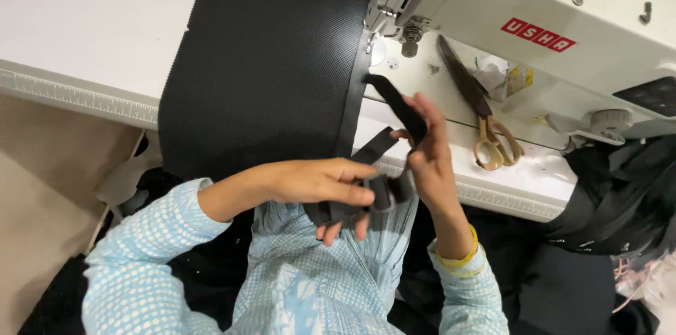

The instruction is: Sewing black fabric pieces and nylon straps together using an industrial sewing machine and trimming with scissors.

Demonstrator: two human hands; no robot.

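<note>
We have a narrow black woven webbing strap [396, 104] between our hands, over the front edge of the white sewing table [77, 32]. Our left hand [320, 184] pinches the folded bundle of it, fingers curled close around the layers; our right hand [429, 155] grips the free length between thumb and fingers. It looks light, limp and slightly slick, so we judge a flat pinch across its width holds best. Its long axis runs diagonally up toward the wide black textured fabric panel [260, 60] by the white sewing machine [535, 11]; brass-handled scissors [479, 110] lie beside
</note>
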